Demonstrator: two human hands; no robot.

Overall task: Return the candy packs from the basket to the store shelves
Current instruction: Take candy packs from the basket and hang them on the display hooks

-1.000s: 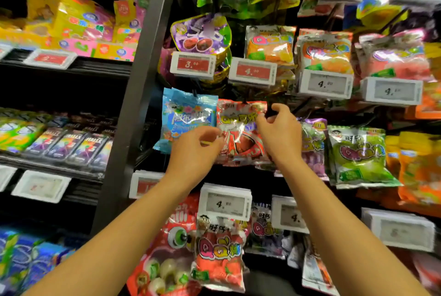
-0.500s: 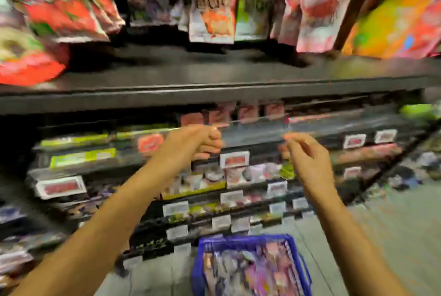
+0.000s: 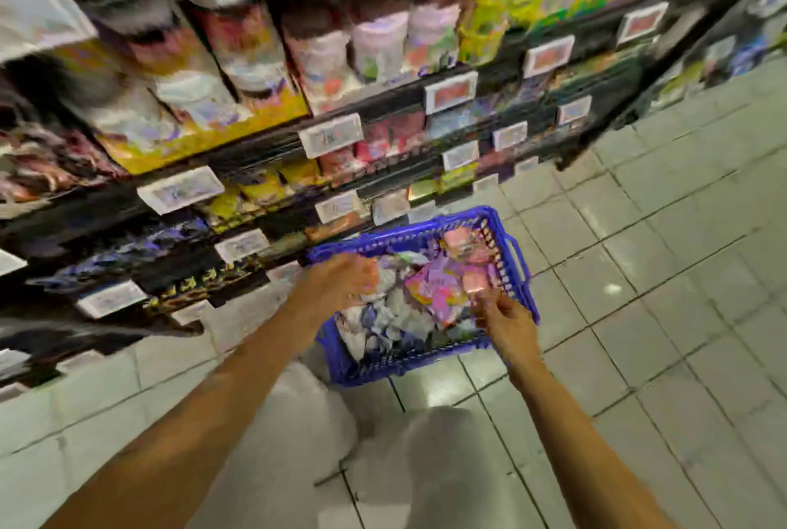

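Both hands hang over the blue basket on the floor to pick candy packs: the left hand loosely curled and empty, the right hand too blurred to tell its grip.

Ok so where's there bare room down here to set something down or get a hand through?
Bare floor tiles lie open to the right of the blue basket, and more between the basket and the shelves on its left. Inside the basket it is crowded: candy packs fill it, with the left hand and right hand over it.
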